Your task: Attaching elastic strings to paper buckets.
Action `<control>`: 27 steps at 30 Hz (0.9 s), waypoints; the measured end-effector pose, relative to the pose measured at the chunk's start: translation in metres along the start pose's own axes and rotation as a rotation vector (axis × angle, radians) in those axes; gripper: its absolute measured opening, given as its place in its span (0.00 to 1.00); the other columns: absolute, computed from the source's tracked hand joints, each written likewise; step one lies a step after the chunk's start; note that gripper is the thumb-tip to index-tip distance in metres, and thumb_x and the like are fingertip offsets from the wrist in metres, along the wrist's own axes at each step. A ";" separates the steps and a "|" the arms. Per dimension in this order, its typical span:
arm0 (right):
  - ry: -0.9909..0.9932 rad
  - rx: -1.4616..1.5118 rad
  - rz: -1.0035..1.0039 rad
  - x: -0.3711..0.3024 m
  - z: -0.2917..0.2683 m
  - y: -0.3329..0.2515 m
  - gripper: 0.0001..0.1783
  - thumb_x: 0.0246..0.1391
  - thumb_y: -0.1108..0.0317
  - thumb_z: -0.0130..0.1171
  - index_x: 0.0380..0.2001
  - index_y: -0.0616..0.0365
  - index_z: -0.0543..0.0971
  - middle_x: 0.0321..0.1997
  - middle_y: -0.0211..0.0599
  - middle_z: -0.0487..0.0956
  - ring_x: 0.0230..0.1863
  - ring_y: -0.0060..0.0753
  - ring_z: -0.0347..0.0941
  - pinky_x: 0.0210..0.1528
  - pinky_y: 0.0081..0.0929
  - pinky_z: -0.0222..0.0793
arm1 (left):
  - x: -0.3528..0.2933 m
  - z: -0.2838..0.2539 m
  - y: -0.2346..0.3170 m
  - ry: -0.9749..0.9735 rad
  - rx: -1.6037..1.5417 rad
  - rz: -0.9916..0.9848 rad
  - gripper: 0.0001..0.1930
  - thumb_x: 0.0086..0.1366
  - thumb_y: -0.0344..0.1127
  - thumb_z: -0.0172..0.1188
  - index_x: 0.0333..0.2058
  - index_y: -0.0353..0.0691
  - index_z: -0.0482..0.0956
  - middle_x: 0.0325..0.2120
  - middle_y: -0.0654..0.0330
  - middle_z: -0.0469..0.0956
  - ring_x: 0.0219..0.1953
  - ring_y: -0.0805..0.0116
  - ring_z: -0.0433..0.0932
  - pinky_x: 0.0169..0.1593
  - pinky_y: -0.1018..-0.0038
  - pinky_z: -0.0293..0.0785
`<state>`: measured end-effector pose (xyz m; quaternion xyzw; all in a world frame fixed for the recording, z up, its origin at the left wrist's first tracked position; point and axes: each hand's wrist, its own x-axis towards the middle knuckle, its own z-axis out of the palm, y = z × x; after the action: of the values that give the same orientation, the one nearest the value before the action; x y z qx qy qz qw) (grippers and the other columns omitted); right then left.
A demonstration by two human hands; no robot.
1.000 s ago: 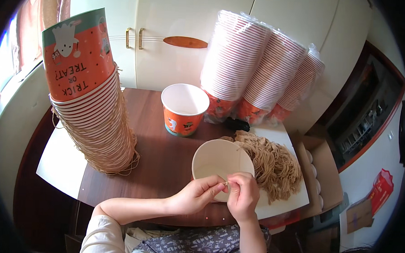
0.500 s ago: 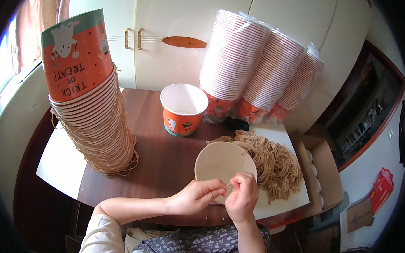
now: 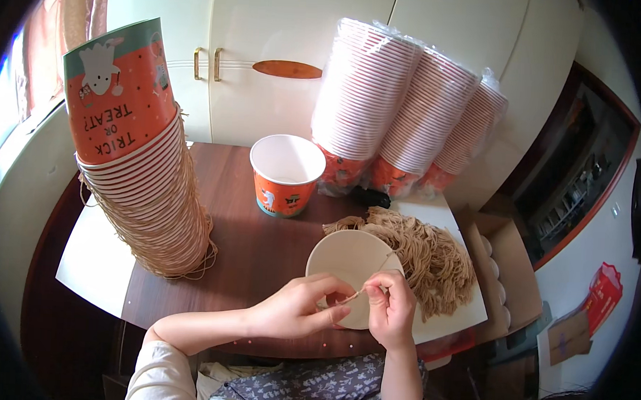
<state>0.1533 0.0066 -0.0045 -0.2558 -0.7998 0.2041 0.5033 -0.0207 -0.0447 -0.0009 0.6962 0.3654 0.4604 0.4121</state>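
Note:
A paper bucket (image 3: 343, 262) with a plain cream inside stands at the table's near edge, its mouth toward me. From its right rim a thin tan string (image 3: 385, 262) runs down to my right hand (image 3: 391, 307), which pinches it between thumb and fingertips. My left hand (image 3: 303, 305) is over the bucket's front, thumb apart from the curled fingers; the string's short end lies by those fingertips. Whether they touch it is hard to see. A heap of tan strings (image 3: 432, 266) lies right of the bucket. Farther back stands an orange bucket (image 3: 286, 171) with a white inside.
At left leans a tall stack of nested orange buckets (image 3: 132, 170), strings hanging along its side. Plastic-wrapped bucket stacks (image 3: 403, 103) stand at the back right, beside a small black object (image 3: 372, 197). An open cardboard box (image 3: 514, 269) sits off the table's right side.
My left thumb has parted from the fingers, and the left hand has shifted slightly left. The right hand has turned a little, keeping its pinch on the string.

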 end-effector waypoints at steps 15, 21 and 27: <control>-0.125 0.086 -0.057 0.005 -0.004 -0.007 0.10 0.48 0.78 0.58 0.35 0.61 0.71 0.28 0.37 0.75 0.29 0.26 0.72 0.31 0.20 0.66 | 0.004 -0.002 -0.004 0.199 0.159 0.034 0.06 0.54 0.31 0.61 0.28 0.36 0.75 0.23 0.62 0.75 0.26 0.72 0.72 0.27 0.76 0.69; 0.048 -0.108 -0.086 0.002 -0.004 0.002 0.09 0.47 0.79 0.57 0.31 0.59 0.69 0.29 0.38 0.75 0.31 0.36 0.74 0.32 0.27 0.69 | 0.005 -0.004 -0.008 0.134 0.132 0.080 0.06 0.55 0.31 0.61 0.28 0.37 0.75 0.23 0.64 0.75 0.24 0.76 0.70 0.24 0.79 0.66; 0.226 -0.117 0.032 0.007 -0.015 0.023 0.06 0.50 0.79 0.54 0.30 0.61 0.68 0.30 0.36 0.73 0.27 0.31 0.68 0.31 0.25 0.66 | 0.005 -0.016 -0.013 0.096 0.118 0.055 0.05 0.56 0.32 0.60 0.28 0.38 0.75 0.23 0.64 0.74 0.28 0.74 0.70 0.28 0.78 0.66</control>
<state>0.1695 0.0300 -0.0072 -0.3187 -0.7444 0.1348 0.5711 -0.0361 -0.0315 -0.0069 0.7061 0.3920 0.4822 0.3394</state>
